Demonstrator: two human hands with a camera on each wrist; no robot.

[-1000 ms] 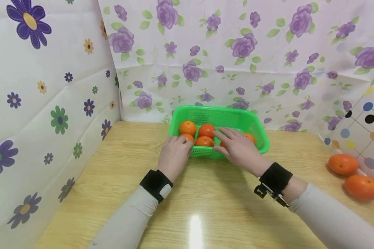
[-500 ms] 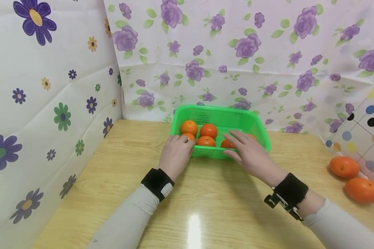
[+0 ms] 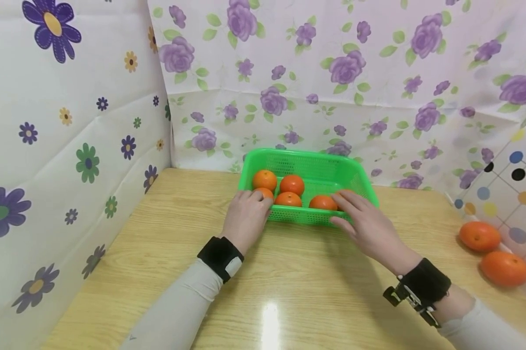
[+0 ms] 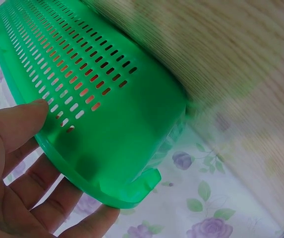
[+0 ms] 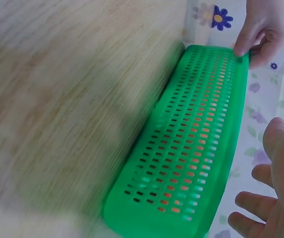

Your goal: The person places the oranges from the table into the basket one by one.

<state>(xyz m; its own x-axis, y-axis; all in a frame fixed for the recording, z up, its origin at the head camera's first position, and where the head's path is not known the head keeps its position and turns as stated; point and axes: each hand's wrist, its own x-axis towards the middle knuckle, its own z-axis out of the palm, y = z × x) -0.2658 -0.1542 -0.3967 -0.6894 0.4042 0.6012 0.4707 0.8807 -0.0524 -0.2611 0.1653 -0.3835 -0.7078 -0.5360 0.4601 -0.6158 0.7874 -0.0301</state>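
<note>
A green perforated plastic basket (image 3: 315,167) stands on the wooden table with several mandarins in it. My left hand (image 3: 247,214) grips its front left rim; in the left wrist view the thumb (image 4: 25,121) lies on the outer wall and the fingers curl beneath the rim. Beside that hand are a partly covered mandarin (image 3: 264,193), another mandarin (image 3: 288,199) and two behind them. My right hand (image 3: 372,228) hovers over the front right rim, fingers extended and spread, holding nothing. Its fingers partly hide a mandarin (image 3: 345,193); one more mandarin (image 3: 323,202) sits just left of them.
Two larger mandarins (image 3: 479,236) lie on the table at the right, near a dotted sheet (image 3: 503,194). A floral sheet (image 3: 228,63) rises right behind the basket. Another flowered sheet (image 3: 57,165) borders the table's left side.
My right hand has moved right along the basket's front, uncovering the front mandarin that it partly hid. The left hand keeps its grip on the rim, and the basket stays in place.
</note>
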